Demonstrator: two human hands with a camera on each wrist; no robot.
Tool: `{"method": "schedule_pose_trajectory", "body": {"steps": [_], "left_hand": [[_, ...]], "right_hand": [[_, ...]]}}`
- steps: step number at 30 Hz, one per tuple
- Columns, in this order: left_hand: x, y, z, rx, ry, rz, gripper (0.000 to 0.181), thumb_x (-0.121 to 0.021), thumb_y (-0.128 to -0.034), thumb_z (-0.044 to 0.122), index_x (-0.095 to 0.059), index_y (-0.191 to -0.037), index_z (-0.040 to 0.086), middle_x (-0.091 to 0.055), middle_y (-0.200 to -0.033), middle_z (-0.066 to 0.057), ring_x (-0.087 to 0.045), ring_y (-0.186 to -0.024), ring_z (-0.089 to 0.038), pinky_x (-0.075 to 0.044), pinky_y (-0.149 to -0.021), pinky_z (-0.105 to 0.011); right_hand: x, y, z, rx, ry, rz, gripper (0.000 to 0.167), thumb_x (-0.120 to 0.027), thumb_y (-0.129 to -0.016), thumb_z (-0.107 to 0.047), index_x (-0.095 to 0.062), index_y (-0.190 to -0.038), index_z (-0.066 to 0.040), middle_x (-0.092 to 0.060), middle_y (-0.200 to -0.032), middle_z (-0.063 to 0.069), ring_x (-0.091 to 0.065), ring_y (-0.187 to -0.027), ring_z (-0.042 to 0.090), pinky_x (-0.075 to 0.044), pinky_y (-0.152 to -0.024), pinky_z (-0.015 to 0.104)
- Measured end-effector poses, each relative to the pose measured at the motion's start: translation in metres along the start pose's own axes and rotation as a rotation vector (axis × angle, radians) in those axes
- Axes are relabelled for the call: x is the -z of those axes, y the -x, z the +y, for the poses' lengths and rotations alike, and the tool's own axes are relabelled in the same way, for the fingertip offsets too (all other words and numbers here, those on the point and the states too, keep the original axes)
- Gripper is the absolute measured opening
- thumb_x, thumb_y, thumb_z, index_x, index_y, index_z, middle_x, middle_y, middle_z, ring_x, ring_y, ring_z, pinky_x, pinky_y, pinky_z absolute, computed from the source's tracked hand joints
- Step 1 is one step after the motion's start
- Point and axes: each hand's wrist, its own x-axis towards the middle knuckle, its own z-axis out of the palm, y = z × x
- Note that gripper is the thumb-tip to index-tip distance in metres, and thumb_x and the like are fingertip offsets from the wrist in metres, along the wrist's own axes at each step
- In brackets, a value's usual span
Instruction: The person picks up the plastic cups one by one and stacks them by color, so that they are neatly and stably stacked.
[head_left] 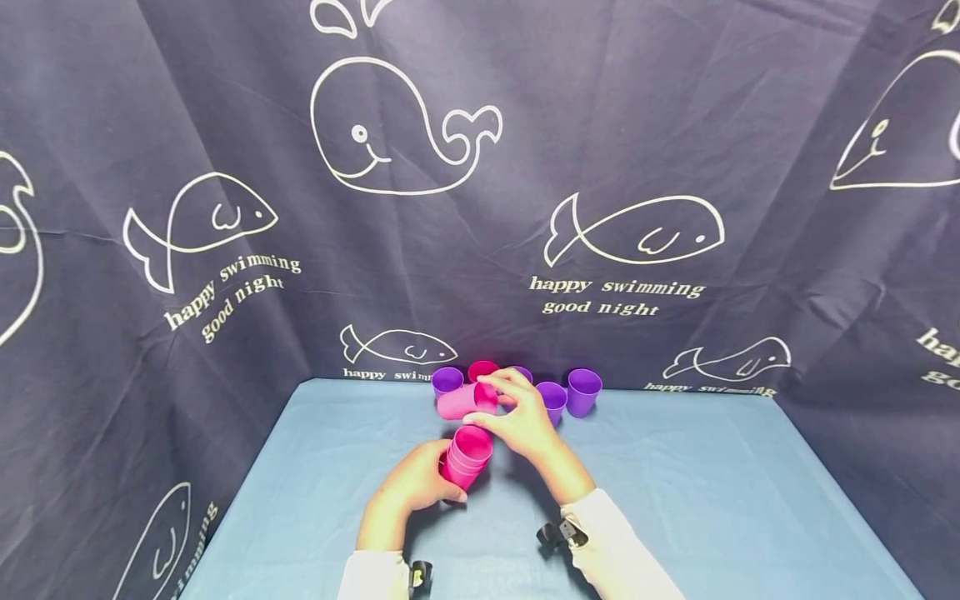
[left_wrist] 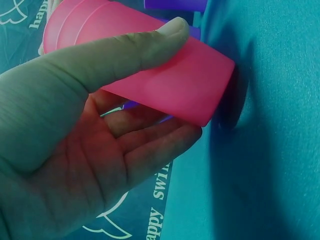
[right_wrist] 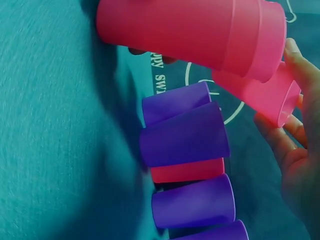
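Observation:
My left hand (head_left: 416,479) grips a tilted stack of nested pink cups (head_left: 468,458), its thumb along the near side and its fingers around the other. The stack's base is close to the table; whether it touches is unclear. Just beyond the stack's mouth, my right hand (head_left: 525,423) pinches a single pink cup (head_left: 456,403) at its rim between thumb and fingers. This cup lies nearly sideways, its base pointing left. In the right wrist view the single cup (right_wrist: 257,97) appears behind the stack (right_wrist: 185,35), partly hidden by it.
Several purple cups stand upright at the table's back, including a left one (head_left: 447,380) and a far right one (head_left: 584,393). A darker pink cup (head_left: 482,369) stands among them. Behind rises a dark cloth (head_left: 480,250) with fish drawings. Blue cloth covers the table (head_left: 697,500).

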Motion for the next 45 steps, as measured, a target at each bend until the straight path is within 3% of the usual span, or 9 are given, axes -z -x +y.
{"method": "schedule_pose_trajectory", "body": {"steps": [7, 12, 15, 20, 27, 34, 40, 45], "left_hand": [[0.0, 0.0, 0.001, 0.004, 0.016, -0.003, 0.048, -0.098, -0.0658, 0.013, -0.073, -0.107, 0.015, -0.072, -0.09, 0.002, -0.063, -0.075, -0.014, -0.053, -0.07, -0.031], [-0.001, 0.001, 0.001, 0.004, 0.025, -0.011, 0.047, -0.098, -0.0666, 0.012, -0.072, -0.106, 0.016, -0.072, -0.091, 0.002, -0.063, -0.075, -0.013, -0.053, -0.068, -0.03], [-0.001, 0.002, 0.0, 0.003, 0.032, -0.013, 0.047, -0.097, -0.0668, 0.012, -0.072, -0.107, 0.017, -0.072, -0.091, 0.001, -0.063, -0.074, -0.013, -0.054, -0.067, -0.03], [-0.001, 0.001, -0.001, -0.008, 0.038, -0.005, 0.047, -0.097, -0.0668, 0.011, -0.072, -0.106, 0.017, -0.072, -0.091, 0.002, -0.063, -0.073, -0.012, -0.054, -0.069, -0.029], [-0.002, 0.001, -0.001, -0.012, 0.053, -0.006, 0.048, -0.097, -0.0662, 0.01, -0.071, -0.106, 0.018, -0.071, -0.09, 0.001, -0.064, -0.07, -0.013, -0.054, -0.063, -0.029], [-0.002, 0.0, -0.001, -0.008, 0.05, -0.005, 0.046, -0.097, -0.0664, 0.01, -0.072, -0.104, 0.018, -0.071, -0.089, 0.001, -0.064, -0.071, -0.013, -0.054, -0.065, -0.029], [-0.002, 0.0, -0.001, -0.001, 0.043, -0.009, 0.047, -0.097, -0.0667, 0.012, -0.072, -0.106, 0.018, -0.071, -0.091, 0.002, -0.064, -0.074, -0.013, -0.054, -0.068, -0.03], [-0.002, 0.0, 0.0, 0.001, 0.055, -0.013, 0.047, -0.097, -0.0666, 0.01, -0.072, -0.106, 0.017, -0.071, -0.089, 0.001, -0.063, -0.072, -0.013, -0.054, -0.067, -0.03]], "right_hand": [[0.004, 0.004, 0.0, -0.021, 0.002, 0.057, 0.064, -0.101, -0.068, -0.015, -0.076, -0.126, -0.01, -0.067, -0.12, 0.013, -0.069, -0.11, 0.031, -0.064, -0.093, 0.047], [0.007, 0.007, 0.001, -0.026, -0.003, 0.09, 0.063, -0.1, -0.069, -0.014, -0.076, -0.127, -0.008, -0.065, -0.121, 0.01, -0.07, -0.108, 0.029, -0.064, -0.093, 0.041], [0.009, 0.009, 0.0, -0.041, 0.002, 0.113, 0.062, -0.1, -0.07, -0.016, -0.077, -0.127, -0.015, -0.066, -0.121, 0.006, -0.071, -0.107, 0.024, -0.064, -0.093, 0.033], [0.012, 0.011, -0.001, -0.052, -0.02, 0.157, 0.058, -0.099, -0.071, -0.015, -0.077, -0.125, -0.016, -0.067, -0.122, 0.006, -0.07, -0.109, 0.023, -0.063, -0.091, 0.03], [0.012, 0.012, -0.007, -0.103, -0.088, 0.204, 0.056, -0.098, -0.07, -0.007, -0.075, -0.12, -0.008, -0.067, -0.121, 0.012, -0.066, -0.11, 0.03, -0.062, -0.086, 0.032], [0.014, 0.013, -0.024, -0.173, -0.053, 0.208, 0.046, -0.089, -0.08, -0.001, -0.071, -0.122, 0.001, -0.063, -0.118, 0.021, -0.06, -0.108, 0.04, -0.055, -0.085, 0.032], [0.014, 0.014, -0.022, -0.11, -0.083, 0.228, 0.038, -0.082, -0.084, 0.003, -0.069, -0.119, 0.005, -0.06, -0.114, 0.026, -0.057, -0.1, 0.044, -0.05, -0.076, 0.035], [0.016, 0.016, -0.011, -0.06, -0.11, 0.22, 0.033, -0.083, -0.083, 0.0, -0.071, -0.114, -0.002, -0.061, -0.106, 0.02, -0.057, -0.094, 0.034, -0.048, -0.072, 0.031]]}}
